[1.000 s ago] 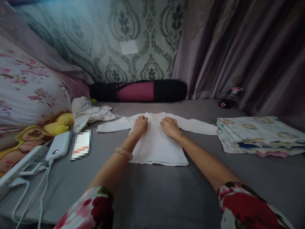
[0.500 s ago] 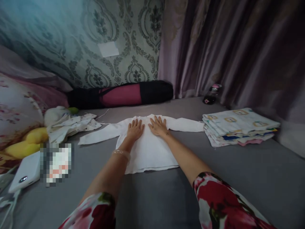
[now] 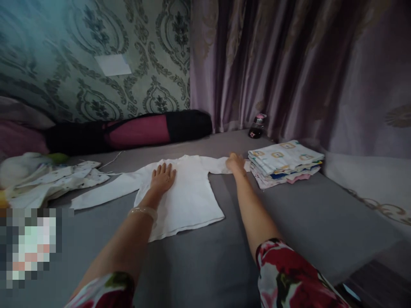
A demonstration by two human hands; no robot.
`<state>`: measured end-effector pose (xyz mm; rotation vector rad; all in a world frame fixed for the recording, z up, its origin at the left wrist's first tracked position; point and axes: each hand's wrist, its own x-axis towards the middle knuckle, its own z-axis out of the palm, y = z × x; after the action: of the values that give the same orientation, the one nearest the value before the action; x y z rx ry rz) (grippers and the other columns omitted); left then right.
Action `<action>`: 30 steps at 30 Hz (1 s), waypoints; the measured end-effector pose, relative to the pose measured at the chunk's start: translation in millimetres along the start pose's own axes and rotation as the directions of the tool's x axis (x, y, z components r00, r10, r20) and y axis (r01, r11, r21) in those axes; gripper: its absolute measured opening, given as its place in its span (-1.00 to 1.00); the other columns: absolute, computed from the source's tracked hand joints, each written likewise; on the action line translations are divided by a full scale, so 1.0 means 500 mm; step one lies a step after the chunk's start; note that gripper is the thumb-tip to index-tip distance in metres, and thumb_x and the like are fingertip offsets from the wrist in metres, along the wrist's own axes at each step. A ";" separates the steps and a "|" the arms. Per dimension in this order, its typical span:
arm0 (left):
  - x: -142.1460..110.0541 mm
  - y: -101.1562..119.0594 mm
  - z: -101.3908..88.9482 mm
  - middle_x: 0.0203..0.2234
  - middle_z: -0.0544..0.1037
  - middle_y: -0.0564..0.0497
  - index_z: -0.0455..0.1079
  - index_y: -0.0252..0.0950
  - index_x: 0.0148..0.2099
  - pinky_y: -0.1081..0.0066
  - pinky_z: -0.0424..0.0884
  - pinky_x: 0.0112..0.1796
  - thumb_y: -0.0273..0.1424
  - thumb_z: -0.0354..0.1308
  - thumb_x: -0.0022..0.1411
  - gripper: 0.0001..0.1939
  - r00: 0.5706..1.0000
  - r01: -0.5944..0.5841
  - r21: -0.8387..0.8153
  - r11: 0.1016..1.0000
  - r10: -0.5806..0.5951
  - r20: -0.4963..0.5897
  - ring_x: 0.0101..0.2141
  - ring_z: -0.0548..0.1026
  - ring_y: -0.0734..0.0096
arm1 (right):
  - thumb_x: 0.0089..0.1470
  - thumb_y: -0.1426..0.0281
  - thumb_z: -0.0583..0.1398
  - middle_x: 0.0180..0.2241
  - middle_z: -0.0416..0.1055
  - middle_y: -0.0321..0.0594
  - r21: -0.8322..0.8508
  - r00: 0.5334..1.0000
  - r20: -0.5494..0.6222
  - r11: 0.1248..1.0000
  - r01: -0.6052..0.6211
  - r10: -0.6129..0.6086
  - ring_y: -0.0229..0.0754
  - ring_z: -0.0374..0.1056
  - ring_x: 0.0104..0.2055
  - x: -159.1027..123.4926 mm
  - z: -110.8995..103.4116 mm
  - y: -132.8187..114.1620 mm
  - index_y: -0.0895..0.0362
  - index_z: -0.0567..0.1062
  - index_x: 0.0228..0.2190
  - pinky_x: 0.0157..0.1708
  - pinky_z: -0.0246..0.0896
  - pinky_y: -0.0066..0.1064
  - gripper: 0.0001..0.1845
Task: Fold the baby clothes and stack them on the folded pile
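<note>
A white long-sleeved top [image 3: 188, 194] lies spread flat on the grey bed sheet [image 3: 289, 222]. My left hand [image 3: 163, 178] rests flat on its chest, fingers stretched out, with a pale bangle on that wrist. Over at the end of the top's right sleeve [image 3: 218, 164], my right hand [image 3: 235, 162] has its fingers curled onto the cuff. The left sleeve stretches out toward the left.
A stack of folded patterned cloths [image 3: 284, 162] sits just right of my right hand. A black and pink rolled bag [image 3: 135, 130] lies along the wall. Crumpled baby clothes [image 3: 54, 182] lie at left. A small bottle [image 3: 257, 126] stands by the purple curtain.
My right hand slid from the top's chest out to the right sleeve's end. My left hand stayed flat on the chest. The view turned to the right.
</note>
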<state>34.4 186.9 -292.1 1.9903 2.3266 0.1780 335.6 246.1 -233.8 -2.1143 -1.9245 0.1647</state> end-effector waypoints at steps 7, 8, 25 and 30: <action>-0.001 0.015 -0.011 0.34 0.00 -0.26 -0.03 -0.37 0.37 -0.03 -0.07 0.22 -0.18 -0.34 0.39 -0.38 0.999 0.034 0.034 0.999 -0.035 0.016 0.31 -0.04 -0.05 | 0.20 0.24 0.18 0.01 0.34 -0.10 -0.007 1.000 -0.026 1.000 0.006 -0.006 -0.11 0.36 -0.06 -0.003 -0.003 0.052 0.16 0.37 0.03 -0.10 0.35 -0.14 -0.58; 0.000 0.020 -0.012 0.32 0.02 -0.29 0.00 -0.40 0.36 -0.03 -0.05 0.21 -0.21 -0.32 0.39 -0.39 0.999 0.035 0.037 0.999 -0.035 0.002 0.30 -0.02 -0.06 | 0.20 0.24 0.18 0.01 0.34 -0.10 -0.004 1.000 -0.023 1.000 0.002 -0.002 -0.11 0.36 -0.05 0.000 -0.002 0.053 0.16 0.37 0.03 -0.10 0.35 -0.14 -0.59; 0.104 0.191 0.019 0.32 0.07 -0.15 0.09 -0.31 0.33 0.13 -0.04 0.25 -0.03 0.02 0.23 -0.27 0.885 -0.420 -0.290 0.860 0.459 0.077 0.31 -0.02 0.01 | -0.11 0.38 0.19 -0.43 0.52 -0.24 0.539 0.998 -0.003 0.840 0.061 -0.070 -0.20 0.39 -0.37 0.046 -0.103 0.079 0.13 0.61 -0.36 -0.39 0.20 -0.46 -0.76; 0.112 0.184 -0.006 0.37 -0.08 -0.11 -0.08 -0.27 0.39 0.10 -0.16 0.26 0.14 -0.01 0.15 -0.08 0.859 -0.432 -0.251 0.866 0.480 0.178 0.33 -0.15 -0.05 | -0.19 0.40 0.28 -0.56 0.48 -0.29 0.897 0.981 0.194 0.402 -0.184 0.018 -0.27 0.34 -0.54 0.040 -0.115 0.035 0.17 0.57 -0.40 -0.53 0.19 -0.49 -0.80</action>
<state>115.0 256.2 -275.4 2.2777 1.5913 0.1841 369.9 257.3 -181.5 -1.4046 -1.2079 1.1666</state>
